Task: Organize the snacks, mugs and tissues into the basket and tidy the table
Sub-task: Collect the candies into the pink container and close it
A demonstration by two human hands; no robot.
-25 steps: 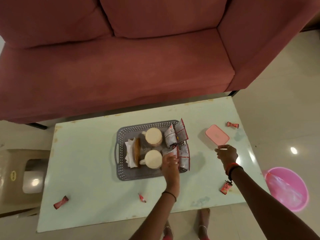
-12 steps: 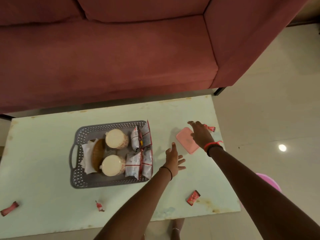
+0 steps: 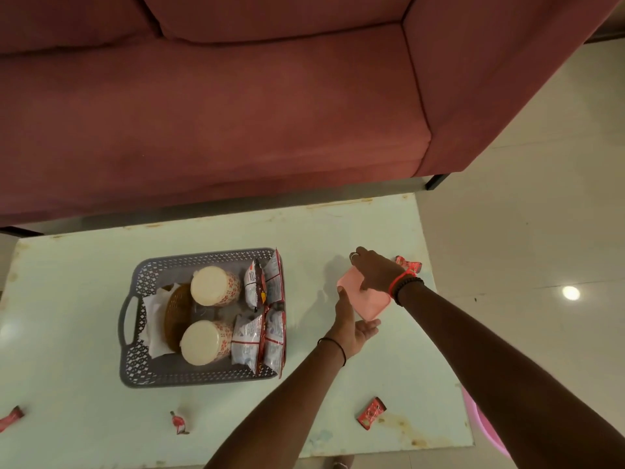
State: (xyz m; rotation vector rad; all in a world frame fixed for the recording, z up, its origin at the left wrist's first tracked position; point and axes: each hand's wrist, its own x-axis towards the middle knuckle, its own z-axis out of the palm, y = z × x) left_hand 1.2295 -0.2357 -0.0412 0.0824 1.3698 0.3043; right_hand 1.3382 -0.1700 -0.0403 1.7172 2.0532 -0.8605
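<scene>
A: So, status?
B: White floral mugs [image 3: 211,286], silver-red snack packets [image 3: 257,336] and white paper tissues [image 3: 152,313] sit in the grey perforated plastic basket [image 3: 203,257], well left of the fingers [image 3: 359,254].
A: Hands?
B: Right hand [image 3: 375,270] grips the flat pink plastic box [image 3: 367,302]. Left hand [image 3: 351,328] lies flat-open, thumb touching it.
A: Remaining?
B: Probably that box, plus red wrappers [image 3: 371,412] on the pale bench [image 3: 84,265], one just beyond the right fingers.

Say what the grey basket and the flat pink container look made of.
The grey basket looks like moulded plastic with a matte finish, judging by its perforated lattice walls and cut-out handle. The pink container is probably plastic too, smooth and faintly glossy with rounded corners, though silicone cannot be ruled out.
</scene>
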